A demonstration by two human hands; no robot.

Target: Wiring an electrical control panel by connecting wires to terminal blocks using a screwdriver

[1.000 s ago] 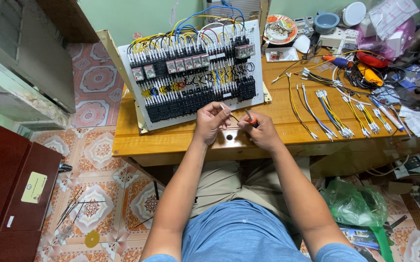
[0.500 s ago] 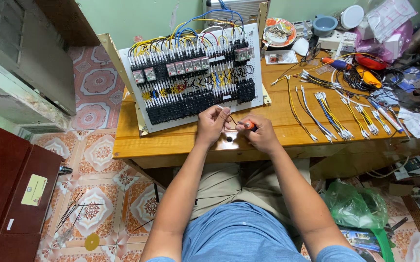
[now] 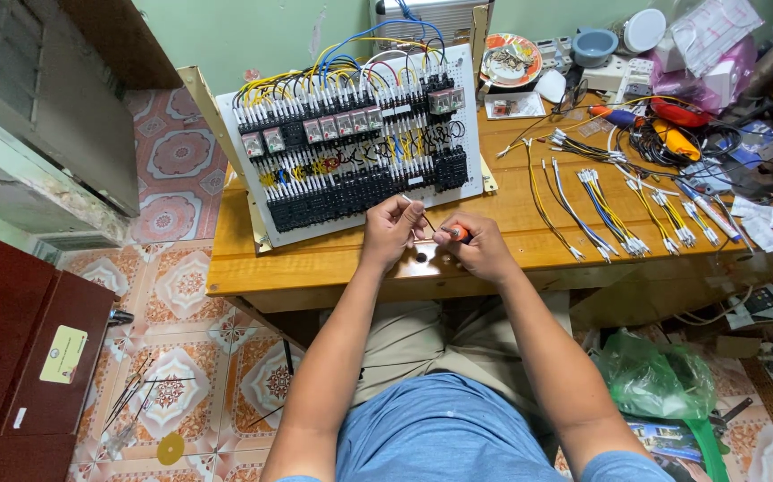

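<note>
L hand [image 3: 393, 223] still pinching wire [image 3: 424, 217], R hand [image 3: 480, 248] screwdriver [image 3: 458, 234] shifted closer

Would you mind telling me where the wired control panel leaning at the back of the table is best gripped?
Probably by the bare side edges of the control panel, one hand from each side. Its face is crowded with wires and components, and it stands tilted back, so the edges are the free parts.
</note>
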